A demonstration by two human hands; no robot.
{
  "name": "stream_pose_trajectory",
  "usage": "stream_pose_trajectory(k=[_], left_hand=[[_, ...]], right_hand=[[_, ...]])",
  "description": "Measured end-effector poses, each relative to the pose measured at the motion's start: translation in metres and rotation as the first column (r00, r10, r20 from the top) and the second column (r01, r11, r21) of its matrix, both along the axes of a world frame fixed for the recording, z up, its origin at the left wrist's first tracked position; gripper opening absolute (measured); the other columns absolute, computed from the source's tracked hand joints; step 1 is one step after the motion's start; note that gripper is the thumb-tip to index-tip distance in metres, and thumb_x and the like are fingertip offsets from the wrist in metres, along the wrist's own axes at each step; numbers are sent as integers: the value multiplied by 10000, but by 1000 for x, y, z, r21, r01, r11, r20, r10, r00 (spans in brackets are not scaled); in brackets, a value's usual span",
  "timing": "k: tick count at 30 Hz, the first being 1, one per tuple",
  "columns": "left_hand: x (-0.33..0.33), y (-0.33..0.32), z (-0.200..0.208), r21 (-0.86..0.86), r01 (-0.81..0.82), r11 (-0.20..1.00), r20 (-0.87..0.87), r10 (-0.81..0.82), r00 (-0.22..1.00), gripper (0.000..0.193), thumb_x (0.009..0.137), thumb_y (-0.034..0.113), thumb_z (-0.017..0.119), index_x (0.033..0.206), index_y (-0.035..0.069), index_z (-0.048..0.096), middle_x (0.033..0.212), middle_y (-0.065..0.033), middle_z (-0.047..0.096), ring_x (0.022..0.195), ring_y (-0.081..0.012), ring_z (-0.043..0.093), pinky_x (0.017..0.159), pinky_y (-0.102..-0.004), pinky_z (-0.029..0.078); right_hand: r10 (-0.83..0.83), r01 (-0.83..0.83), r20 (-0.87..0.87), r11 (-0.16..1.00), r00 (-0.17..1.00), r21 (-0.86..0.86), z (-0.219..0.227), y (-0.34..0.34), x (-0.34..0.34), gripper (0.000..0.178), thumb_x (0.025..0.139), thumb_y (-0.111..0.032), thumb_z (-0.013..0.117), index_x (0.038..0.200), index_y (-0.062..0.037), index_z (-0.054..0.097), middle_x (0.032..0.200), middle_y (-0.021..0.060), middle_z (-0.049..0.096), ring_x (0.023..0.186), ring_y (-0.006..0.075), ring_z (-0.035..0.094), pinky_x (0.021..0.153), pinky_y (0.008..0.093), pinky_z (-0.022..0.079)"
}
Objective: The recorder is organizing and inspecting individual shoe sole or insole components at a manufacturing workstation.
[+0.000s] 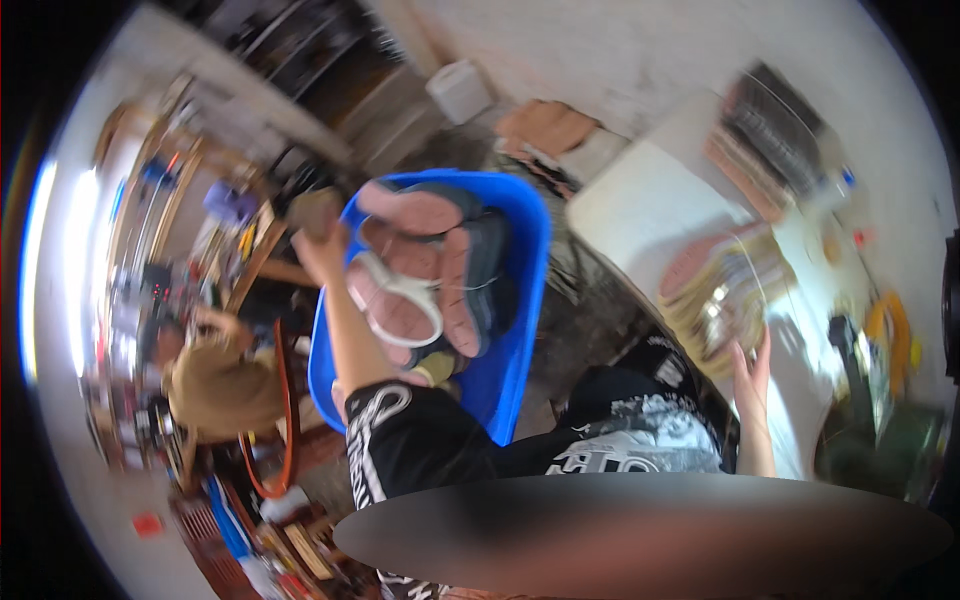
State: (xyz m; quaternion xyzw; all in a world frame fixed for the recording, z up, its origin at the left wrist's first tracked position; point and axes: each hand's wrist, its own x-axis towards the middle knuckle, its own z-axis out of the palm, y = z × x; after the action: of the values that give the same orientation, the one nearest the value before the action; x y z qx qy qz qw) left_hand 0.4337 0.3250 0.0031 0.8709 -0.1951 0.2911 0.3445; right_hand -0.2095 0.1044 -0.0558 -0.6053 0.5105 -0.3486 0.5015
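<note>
My left hand (322, 252) reaches out past the left rim of a blue plastic tub (535, 300). Its fingers are closed around a small brownish-grey object (314, 210), too blurred to name. Inside the tub lie several pink and dark shoe soles (465, 290), with a white loop-shaped piece (425, 310) on top. On the right, my right hand (752, 378) is at the near edge of a tied stack of soles (715, 295) on a white table (650, 190). Its fingers are stretched out and apart, touching or almost touching the stack.
Another tied stack of dark and pink pieces (765, 140) stands farther back on the table. A yellow tape-like ring (890, 325) is at the right. To the left, a person in a tan top (225, 385) sits by a cluttered bench. A white container (460, 92) stands near the wall.
</note>
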Motion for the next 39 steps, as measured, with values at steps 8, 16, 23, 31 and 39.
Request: stream_pose_trajectory(k=[8, 16, 23, 31, 39], left_hand=[[-156, -87, 136, -489, 511, 707, 355, -374, 857, 656, 831, 220, 725, 1317, -49, 376, 1257, -216, 529, 1099, -246, 554, 955, -362, 459], [-286, -317, -28, -279, 913, 299, -519, -847, 118, 598, 927, 512, 467, 1125, -36, 601, 1017, -205, 660, 928, -290, 625, 836, -391, 468], [-324, -315, 20, -4, 986, 164, -791, -604, 97, 645, 936, 515, 419, 1151, -73, 574, 1085, -258, 631, 1020, -353, 611, 901, -401, 447], [-395, -273, 37, 499, 866, -27, -681, -631, 372, 1102, 653, 745, 626, 1397, -16, 340, 1524, -245, 132, 1391, -490, 63, 1027, -702, 132], [-435, -245, 11, 539, 841, 52, -564, -719, 406, 1069, 686, 669, 650, 1395, -47, 291, 1473, -213, 268, 1347, -457, 201, 1010, -672, 169]], right_hand=[[-10, -108, -315, 929, 949, -354, 55, -29, -6, 426, 842, -165, 641, 1218, -14, 507, 1217, 143, 543, 1172, 276, 502, 991, 367, 383], [77, -213, -342, 900, 937, -380, 31, -68, 28, 464, 842, -223, 626, 1255, -47, 510, 1163, 131, 586, 1128, 296, 511, 986, 397, 381], [342, -414, -383, 902, 858, -121, 81, -60, 12, 319, 844, -240, 634, 1090, -37, 619, 926, 128, 623, 921, 252, 600, 859, 352, 454], [358, -302, -158, 906, 920, 297, 125, -78, 12, 276, 903, -309, 575, 963, -46, 635, 809, 20, 631, 782, 105, 574, 752, 274, 454], [95, -192, -309, 934, 946, -300, 71, -136, 82, 232, 850, -201, 557, 895, -1, 665, 786, 173, 657, 761, 292, 647, 720, 390, 497]])
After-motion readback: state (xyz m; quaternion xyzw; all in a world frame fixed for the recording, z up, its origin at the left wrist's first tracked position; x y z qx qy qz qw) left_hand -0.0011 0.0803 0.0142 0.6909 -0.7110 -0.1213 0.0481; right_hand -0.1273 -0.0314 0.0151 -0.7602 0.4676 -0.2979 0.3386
